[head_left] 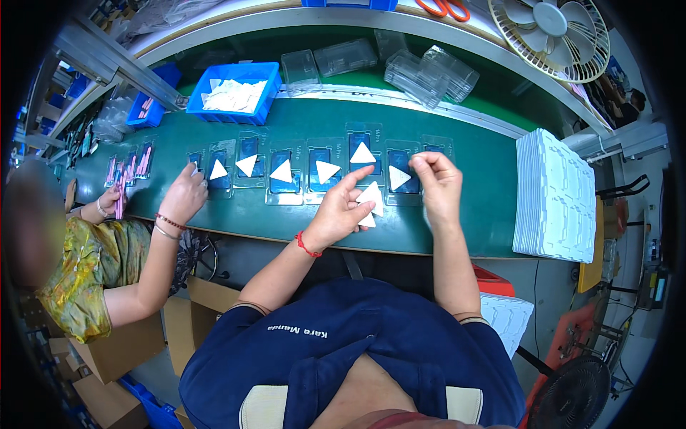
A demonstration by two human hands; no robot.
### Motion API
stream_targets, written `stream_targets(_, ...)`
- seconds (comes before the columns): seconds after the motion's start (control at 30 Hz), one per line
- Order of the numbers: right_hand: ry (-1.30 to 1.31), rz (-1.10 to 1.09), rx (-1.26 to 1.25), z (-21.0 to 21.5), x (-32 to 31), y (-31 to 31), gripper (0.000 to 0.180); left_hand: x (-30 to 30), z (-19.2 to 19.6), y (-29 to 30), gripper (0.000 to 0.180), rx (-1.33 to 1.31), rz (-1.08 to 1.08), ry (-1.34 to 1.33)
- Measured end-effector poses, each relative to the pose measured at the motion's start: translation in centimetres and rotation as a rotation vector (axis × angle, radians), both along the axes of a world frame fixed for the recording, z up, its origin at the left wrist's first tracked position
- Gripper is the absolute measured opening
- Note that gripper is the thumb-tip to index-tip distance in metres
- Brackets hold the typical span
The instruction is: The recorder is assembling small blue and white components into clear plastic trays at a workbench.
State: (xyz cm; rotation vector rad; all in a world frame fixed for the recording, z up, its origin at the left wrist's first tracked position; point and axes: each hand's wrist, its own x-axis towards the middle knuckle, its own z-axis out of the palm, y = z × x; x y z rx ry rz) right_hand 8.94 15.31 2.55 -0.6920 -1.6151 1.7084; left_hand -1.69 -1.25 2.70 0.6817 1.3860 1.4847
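Note:
My left hand (341,207) holds a small stack of white triangular cards (371,197) over the green belt (471,200), its forefinger stretched toward the packs. My right hand (437,182) pinches at the right end of the row, over a clear blister pack with a blue insert (434,150). A row of several such clear packs (323,171) lies on the belt, most with a white triangle (363,154) on top.
A co-worker's hand (184,196) on my left touches the pack at the row's left end. A blue bin of white pieces (236,93) and empty clear trays (429,71) sit behind the belt. A stack of white moulded trays (554,193) stands at the right, a fan (550,32) above it.

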Motion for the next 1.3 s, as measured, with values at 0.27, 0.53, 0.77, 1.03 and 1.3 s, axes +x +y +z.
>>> stream_targets(0.27,-0.160,0.413,0.128,-0.1,0.3,-1.5,0.008,0.8,0.0,1.4,0.060,0.034,-0.027,0.010)
stream_targets(0.53,-0.162,-0.341,1.108,0.8,2.8,3.4,0.010,-5.5,-0.2,-0.2,0.029,0.043,0.373,0.402)
stream_targets(0.77,-0.431,0.066,1.375,-0.1,5.0,3.5,0.054,-21.9,3.8,0.4,0.011,-0.001,1.114,1.872)
stream_targets(1.03,-0.650,0.214,1.342,-1.0,4.1,3.3,0.079,-16.3,1.9,0.9,0.029,-0.243,0.867,1.830)
stream_targets(1.3,-0.626,0.203,1.357,-1.2,2.9,3.4,0.073,0.2,-3.4,0.5,0.056,-0.280,0.313,1.506)
